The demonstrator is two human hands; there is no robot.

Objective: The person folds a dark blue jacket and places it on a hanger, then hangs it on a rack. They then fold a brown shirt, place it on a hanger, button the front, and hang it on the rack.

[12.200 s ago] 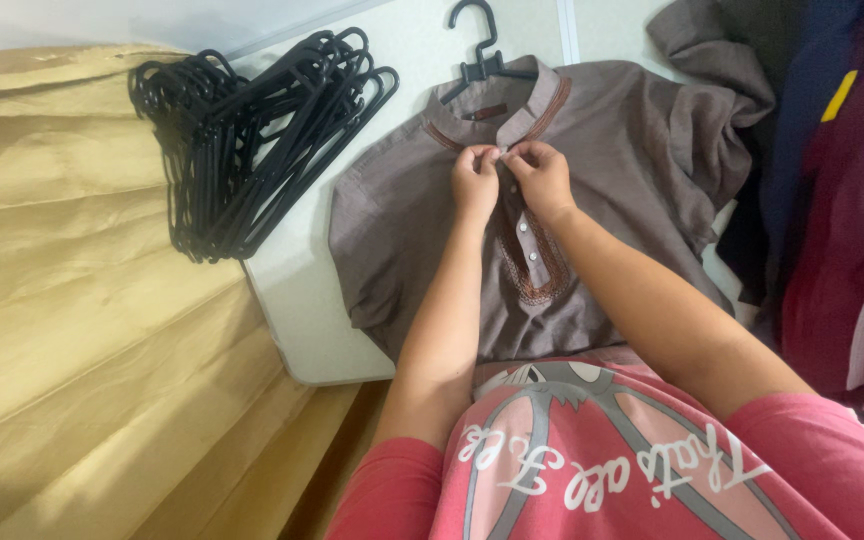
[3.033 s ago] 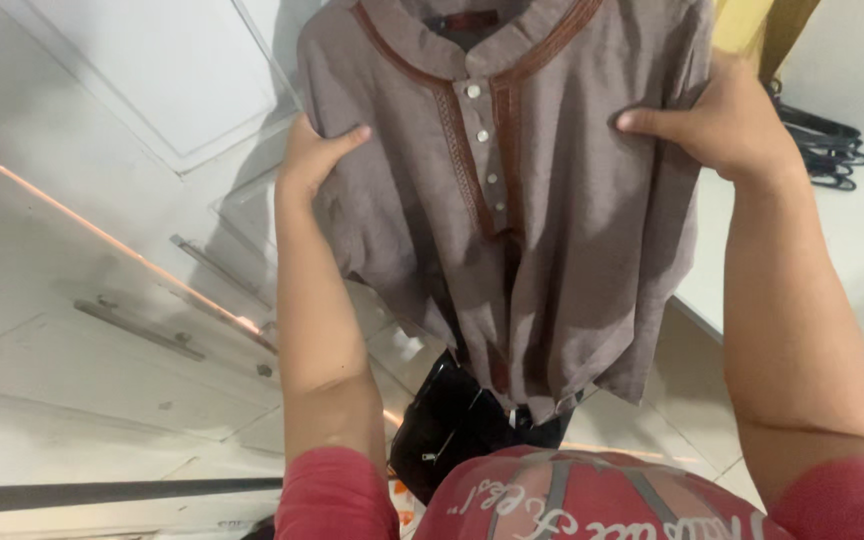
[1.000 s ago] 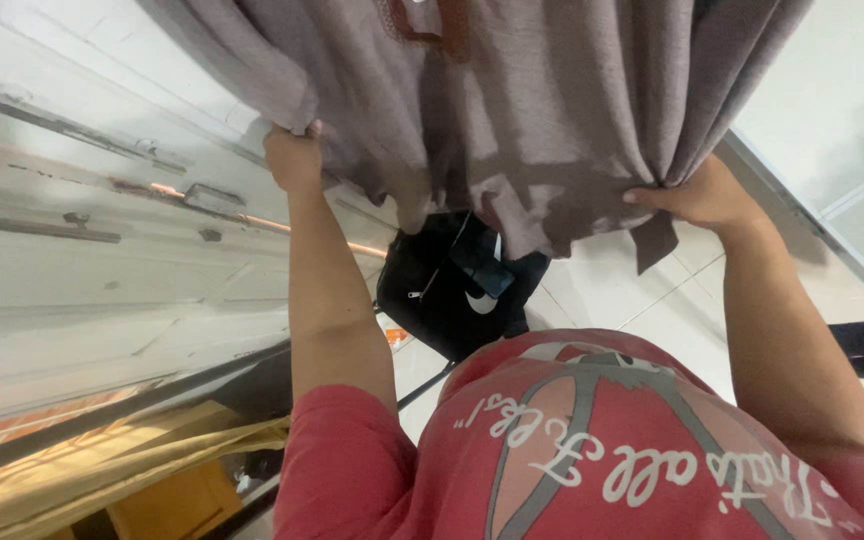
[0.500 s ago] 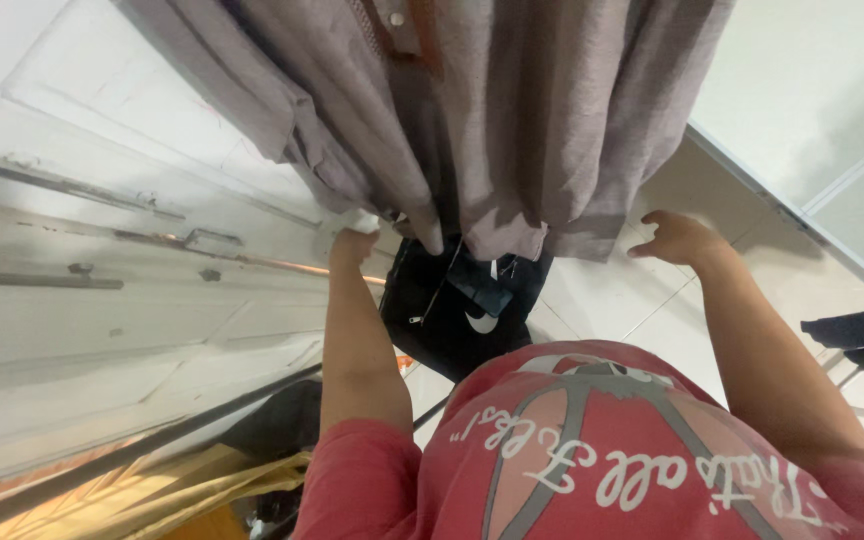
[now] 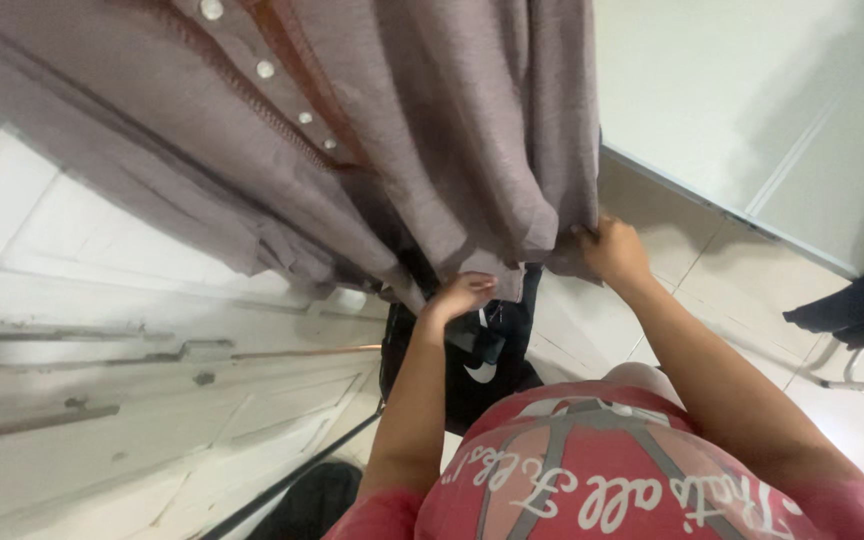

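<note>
- The grey-brown tunic (image 5: 402, 130) hung over the upper frame, its collar and shoulders cut off at the top edge, its hem falling in folds in front of the white panelled door (image 5: 102, 400).
- A black bag (image 5: 472, 375) sat on the floor behind the hem, mostly hidden by the cloth and the left forearm.
- The right hand (image 5: 612, 250) reached up with the arm stretched out, fingers pinched on the hem's right corner.
- The left hand (image 5: 457, 297) was raised just under the hem's middle, fingers curled against the lowest fold; whether it gripped the cloth could not be made out.
- White buttons (image 5: 267, 70) ran down the brown-trimmed placket.
</note>
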